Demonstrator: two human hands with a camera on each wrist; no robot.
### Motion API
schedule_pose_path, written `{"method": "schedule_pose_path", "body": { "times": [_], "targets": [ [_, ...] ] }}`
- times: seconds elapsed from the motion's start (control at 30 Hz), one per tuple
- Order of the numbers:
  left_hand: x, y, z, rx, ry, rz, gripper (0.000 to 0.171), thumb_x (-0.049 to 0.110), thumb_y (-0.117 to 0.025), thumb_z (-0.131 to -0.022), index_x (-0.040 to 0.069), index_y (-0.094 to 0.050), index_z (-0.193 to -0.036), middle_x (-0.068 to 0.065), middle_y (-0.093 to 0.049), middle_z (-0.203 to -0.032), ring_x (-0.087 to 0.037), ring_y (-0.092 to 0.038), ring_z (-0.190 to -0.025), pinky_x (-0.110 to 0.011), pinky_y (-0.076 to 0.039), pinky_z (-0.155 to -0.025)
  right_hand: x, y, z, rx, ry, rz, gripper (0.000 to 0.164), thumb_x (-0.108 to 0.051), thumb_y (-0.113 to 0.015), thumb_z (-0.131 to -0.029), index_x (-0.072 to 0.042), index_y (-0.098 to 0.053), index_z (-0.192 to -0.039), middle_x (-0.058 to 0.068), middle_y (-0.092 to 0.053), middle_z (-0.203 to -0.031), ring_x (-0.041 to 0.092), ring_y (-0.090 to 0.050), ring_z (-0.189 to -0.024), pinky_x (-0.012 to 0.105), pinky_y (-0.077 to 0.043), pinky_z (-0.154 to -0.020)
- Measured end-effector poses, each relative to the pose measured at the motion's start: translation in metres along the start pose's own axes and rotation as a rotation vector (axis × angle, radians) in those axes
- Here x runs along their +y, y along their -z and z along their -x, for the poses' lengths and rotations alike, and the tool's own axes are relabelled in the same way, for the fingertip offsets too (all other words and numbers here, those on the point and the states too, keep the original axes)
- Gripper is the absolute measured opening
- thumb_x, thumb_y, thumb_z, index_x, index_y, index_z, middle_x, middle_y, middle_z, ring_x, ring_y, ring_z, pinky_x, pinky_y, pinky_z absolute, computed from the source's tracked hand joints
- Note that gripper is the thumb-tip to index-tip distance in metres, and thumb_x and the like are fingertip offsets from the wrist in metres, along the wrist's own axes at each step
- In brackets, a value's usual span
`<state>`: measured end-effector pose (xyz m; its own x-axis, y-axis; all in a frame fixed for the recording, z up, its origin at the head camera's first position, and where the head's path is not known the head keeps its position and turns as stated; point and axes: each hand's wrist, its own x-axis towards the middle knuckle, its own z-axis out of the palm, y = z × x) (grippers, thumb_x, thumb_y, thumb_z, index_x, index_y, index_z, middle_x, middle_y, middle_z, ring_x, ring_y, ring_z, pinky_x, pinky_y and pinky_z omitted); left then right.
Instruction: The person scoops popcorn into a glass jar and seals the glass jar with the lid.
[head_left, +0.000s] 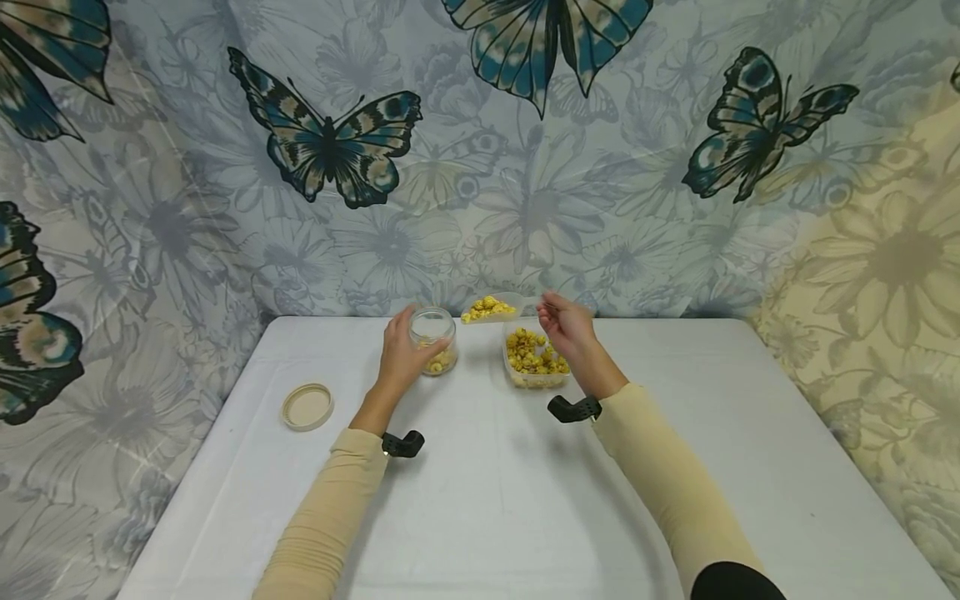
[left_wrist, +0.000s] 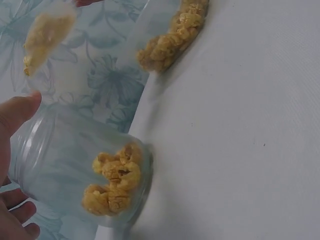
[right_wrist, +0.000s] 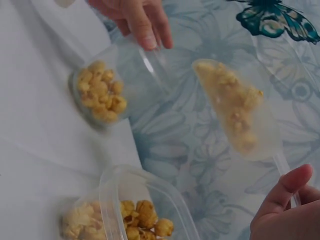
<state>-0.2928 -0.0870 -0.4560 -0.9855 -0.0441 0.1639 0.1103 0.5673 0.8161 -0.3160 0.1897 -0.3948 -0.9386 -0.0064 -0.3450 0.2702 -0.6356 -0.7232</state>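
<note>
My left hand (head_left: 403, 350) grips a clear glass jar (left_wrist: 65, 165) near its neck, thumb on one side and fingers on the other. The jar stands upright on the table with a few pieces of yellow caramel popcorn (left_wrist: 117, 175) at its bottom. In my right hand (head_left: 567, 327) is the handle of a translucent plastic scoop (right_wrist: 267, 135), loaded with popcorn (head_left: 489, 307). The scoop is held up level, its tip pointing left toward the jar mouth. Below it sits a clear plastic tub (head_left: 536, 381) of popcorn, nearest my right hand.
A round cream-rimmed lid (head_left: 307, 407) lies on the white-covered table (head_left: 480, 500), left of the jar. Behind the far table edge hangs a fabric backdrop (head_left: 540, 200) with butterflies and flowers. A black band with a camera (head_left: 576, 409) is on the right wrist.
</note>
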Motion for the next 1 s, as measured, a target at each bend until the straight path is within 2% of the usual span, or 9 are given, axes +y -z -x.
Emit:
{"method": "schedule_pose_path", "body": {
  "times": [0.13,0.37,0.5,0.6,0.67,0.87,1.0],
  "targets": [
    [-0.005,-0.002,-0.001,-0.018,0.034,0.021,0.098,0.044,-0.076,-0.081,0.007,-0.023,-0.154,-0.023,-0.029,-0.153,-0.039,-0.03,-0.142,-0.057,-0.03,-0.116,0.004,-0.005,-0.002,0.026,0.001,0.003,0.011,-0.011,-0.056,-0.098,-0.005,-0.058,-0.107,0.005,-0.062,-0.066,0.009,-0.055,-0.051,0.014,-0.048,-0.047],
    [-0.013,-0.006,-0.003,-0.018,0.046,0.074,0.105,0.043,-0.078,-0.08,0.005,-0.015,-0.155,-0.023,-0.034,-0.15,-0.038,-0.032,-0.141,-0.055,-0.029,-0.117,0.01,-0.01,-0.006,0.027,-0.016,0.006,0.009,-0.012,-0.056,-0.099,-0.004,-0.058,-0.104,0.005,-0.063,-0.065,0.009,-0.054,-0.05,0.014,-0.047,-0.047],
    [-0.016,-0.009,-0.003,-0.028,0.069,0.108,0.108,0.041,-0.078,-0.08,0.003,-0.011,-0.156,-0.024,-0.03,-0.154,-0.039,-0.029,-0.144,-0.055,-0.026,-0.118,0.013,-0.011,-0.006,0.025,-0.027,0.019,0.008,-0.012,-0.056,-0.099,-0.006,-0.059,-0.103,0.004,-0.063,-0.065,0.008,-0.055,-0.05,0.013,-0.047,-0.047],
    [-0.017,-0.011,-0.002,-0.033,0.092,0.125,0.106,0.04,-0.078,-0.081,0.003,-0.013,-0.155,-0.024,-0.027,-0.156,-0.038,-0.026,-0.146,-0.054,-0.024,-0.12,0.015,-0.011,-0.006,0.021,-0.037,0.015,0.007,-0.013,-0.057,-0.099,-0.007,-0.06,-0.1,0.004,-0.064,-0.065,0.008,-0.056,-0.051,0.013,-0.048,-0.047],
    [-0.018,-0.011,-0.002,-0.037,0.101,0.13,0.103,0.041,-0.077,-0.081,0.003,-0.015,-0.155,-0.023,-0.027,-0.157,-0.037,-0.026,-0.147,-0.053,-0.023,-0.12,0.016,-0.012,-0.006,0.016,-0.032,0.028,0.01,-0.014,-0.058,-0.098,-0.006,-0.06,-0.104,0.004,-0.064,-0.065,0.008,-0.056,-0.051,0.013,-0.048,-0.048],
    [-0.02,-0.012,-0.003,-0.029,0.101,0.129,0.097,0.043,-0.077,-0.081,0.004,-0.024,-0.153,-0.02,-0.032,-0.155,-0.035,-0.029,-0.146,-0.051,-0.024,-0.12,0.016,-0.015,-0.007,0.001,-0.016,0.066,0.033,-0.017,-0.059,-0.098,-0.002,-0.053,-0.127,0.002,-0.064,-0.067,0.007,-0.057,-0.054,0.012,-0.048,-0.05],
    [-0.021,-0.011,-0.004,-0.026,0.108,0.108,0.097,0.046,-0.077,-0.081,0.005,-0.025,-0.153,-0.019,-0.033,-0.154,-0.035,-0.03,-0.145,-0.052,-0.026,-0.12,0.017,-0.017,-0.008,-0.004,-0.002,0.082,0.028,-0.017,-0.059,-0.098,-0.001,-0.055,-0.12,0.002,-0.065,-0.066,0.007,-0.058,-0.055,0.012,-0.049,-0.05]
  ]
}}
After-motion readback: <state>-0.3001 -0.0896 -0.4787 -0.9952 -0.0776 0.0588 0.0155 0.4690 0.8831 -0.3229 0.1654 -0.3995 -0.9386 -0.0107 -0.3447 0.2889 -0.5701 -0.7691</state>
